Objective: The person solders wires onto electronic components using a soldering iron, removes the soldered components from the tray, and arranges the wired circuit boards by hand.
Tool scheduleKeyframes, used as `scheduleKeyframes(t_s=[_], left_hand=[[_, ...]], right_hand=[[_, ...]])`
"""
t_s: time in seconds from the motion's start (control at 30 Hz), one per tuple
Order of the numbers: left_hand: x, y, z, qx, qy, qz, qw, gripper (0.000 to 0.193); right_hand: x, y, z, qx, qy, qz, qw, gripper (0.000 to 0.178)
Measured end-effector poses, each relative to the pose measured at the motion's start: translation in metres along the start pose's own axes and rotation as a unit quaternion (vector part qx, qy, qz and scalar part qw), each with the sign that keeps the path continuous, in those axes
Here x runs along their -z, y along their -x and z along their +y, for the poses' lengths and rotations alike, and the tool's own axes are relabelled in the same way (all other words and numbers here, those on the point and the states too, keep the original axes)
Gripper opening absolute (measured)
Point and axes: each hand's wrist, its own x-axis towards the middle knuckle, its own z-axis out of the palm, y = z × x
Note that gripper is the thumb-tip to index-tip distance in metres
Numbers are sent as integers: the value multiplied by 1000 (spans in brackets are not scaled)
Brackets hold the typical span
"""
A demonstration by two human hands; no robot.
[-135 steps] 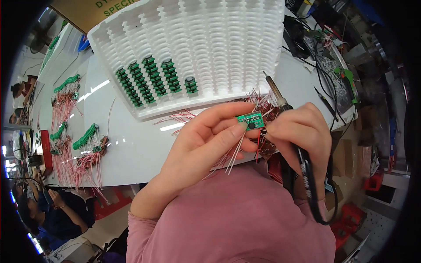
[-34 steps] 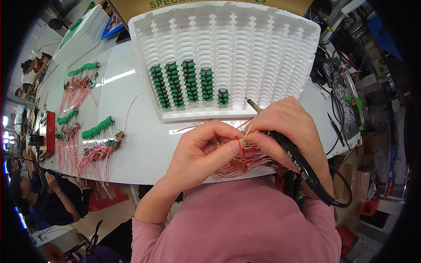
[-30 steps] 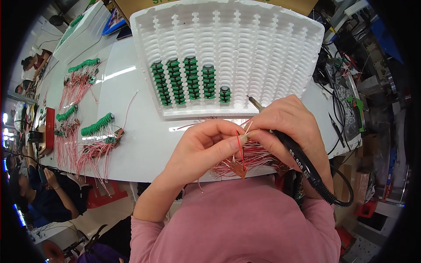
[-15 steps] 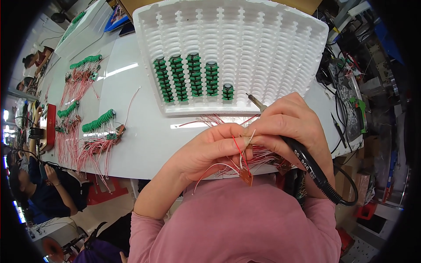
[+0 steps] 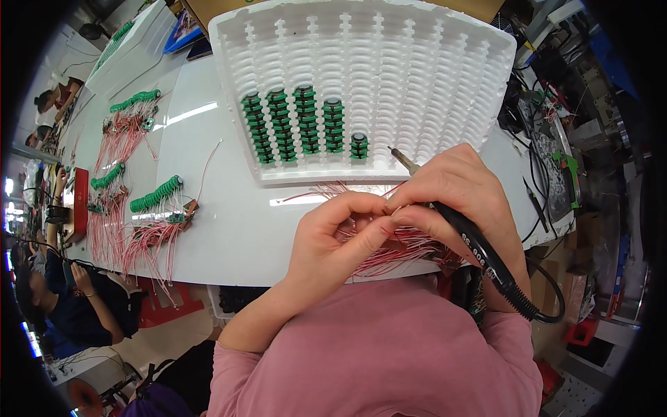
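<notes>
My left hand (image 5: 326,236) is closed, with thumb and index finger pinching thin red and white wires (image 5: 386,229) in front of my chest. Against those fingertips press the thumb and index finger of my right hand (image 5: 462,198). A soldering iron (image 5: 486,258) with a black handle lies through my right hand, its metal tip (image 5: 396,154) pointing up and left over the tray's near edge. Under both hands a bundle of red and white wires (image 5: 379,263) spreads on the table. The fingers hide the ends of the pinched wires and any board on them.
A white foam tray (image 5: 306,176) stands ahead, with stacked green parts (image 5: 307,121) in its left rows. To the left, green coil-like rows (image 5: 157,193) with wired boards lie on the white table (image 5: 229,243). Tools and cables crowd the right. Other people sit at far left.
My left hand has turned and its thumb has risen to the right fingertips. The small brown board that hung below it has gone out of sight. The iron has barely moved.
</notes>
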Motion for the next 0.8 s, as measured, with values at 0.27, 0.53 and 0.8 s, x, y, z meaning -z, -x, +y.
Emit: scheduleKeyframes(t_s=[0.27, 0.53, 0.8], left_hand=[[3, -4, 2, 61, 70, -3, 996, 16], [10, -1, 3, 86, 121, 13, 989, 15], [33, -4, 9, 158, 66, 39, 984, 16]], right_hand=[[-4, 0, 5, 0, -1, 4, 1000, 12], [-12, -6, 9, 3, -16, -1, 1000, 12], [-7, -7, 13, -91, -114, 18, 989, 18]])
